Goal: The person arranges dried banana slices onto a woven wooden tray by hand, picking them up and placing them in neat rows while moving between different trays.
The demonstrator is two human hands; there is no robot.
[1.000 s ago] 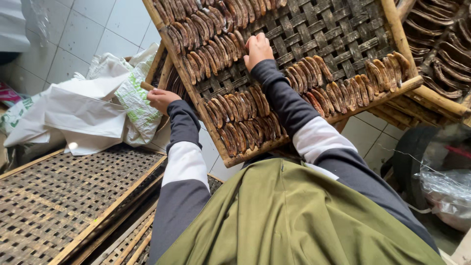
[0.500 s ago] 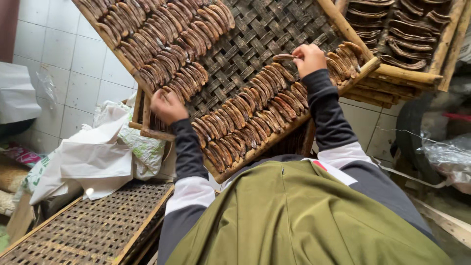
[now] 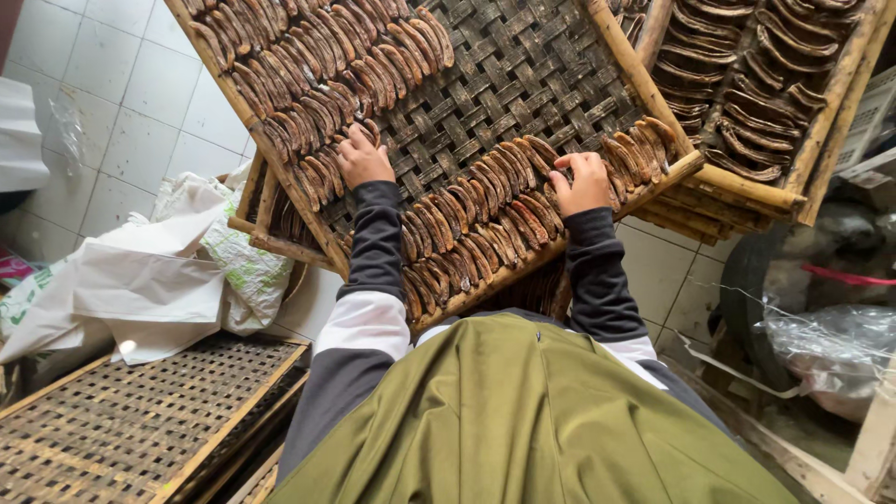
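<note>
A woven bamboo tray (image 3: 523, 84) leans tilted in front of me, with rows of dark brown dried fruit slices (image 3: 476, 233) laid across it. My left hand (image 3: 362, 159) rests flat on the slices near the tray's left side, fingers apart and touching them. Further right, my right hand (image 3: 583, 182) sits on the lower row with its fingers curled over some slices. Whether it grips one is hidden. Both arms wear dark sleeves with white bands, above an olive green garment.
A second tray (image 3: 747, 182) of the same slices lies behind at the upper right. An empty woven tray (image 3: 112, 429) lies low at the left. White sacks (image 3: 140, 289) lean on the tiled wall (image 3: 112, 93). A clear plastic bag (image 3: 831, 345) sits at the right.
The view has shifted. My left hand went from the tray's left frame onto the slices, and my right hand came down to the lower row.
</note>
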